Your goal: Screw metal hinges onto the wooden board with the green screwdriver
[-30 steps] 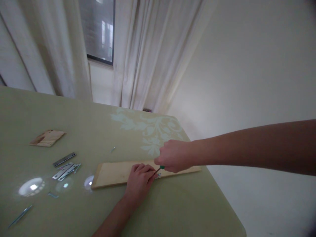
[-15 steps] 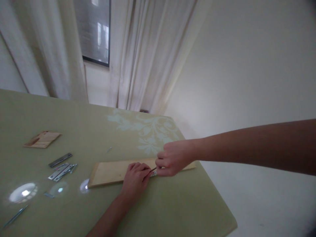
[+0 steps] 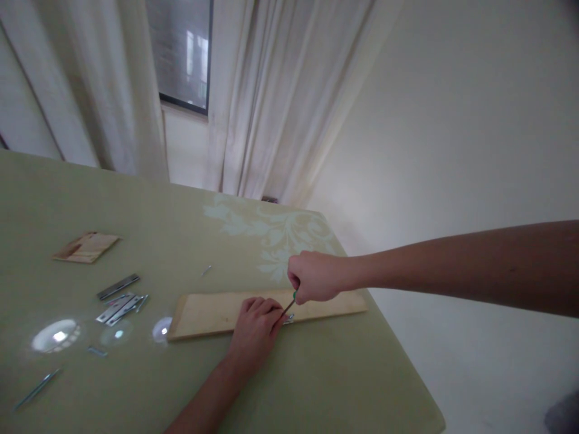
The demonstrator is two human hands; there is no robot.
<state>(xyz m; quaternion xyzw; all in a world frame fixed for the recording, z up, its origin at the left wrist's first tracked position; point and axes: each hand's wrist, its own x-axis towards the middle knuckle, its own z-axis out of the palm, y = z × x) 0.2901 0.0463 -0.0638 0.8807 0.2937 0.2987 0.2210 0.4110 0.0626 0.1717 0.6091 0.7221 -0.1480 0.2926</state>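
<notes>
Forearm first, reaching up from the near edge of the table (image 3: pixel 339 386); the left hand (image 3: pixel 256 328) lies on the wooden plank (image 3: pixel 208 313), fingers bunched and pressed down beside a small metal fitting (image 3: pixel 289 317); whether they pinch it I cannot tell. The plank lies flat, lengthwise, toward the right edge; it looks thin, stiff and light, likely to slide on the cloth unless a palm pins it on its broad face. Just beyond, the right hand (image 3: pixel 314 277) is closed in a fist round a slim screwdriver (image 3: pixel 291 303), green handle showing below the knuckles, tip slanting down to the fitting; so thin a tool seems best gripped at the handle, and the fitting looks smooth enough to skid.

Toward the left edge lie loose metal hinges (image 3: pixel 120 304), a long pin (image 3: pixel 36 389) nearer, a small wooden piece (image 3: pixel 85 247) farther; past the far edge hang pale curtains (image 3: pixel 271 90) beside a window (image 3: pixel 185 54).
</notes>
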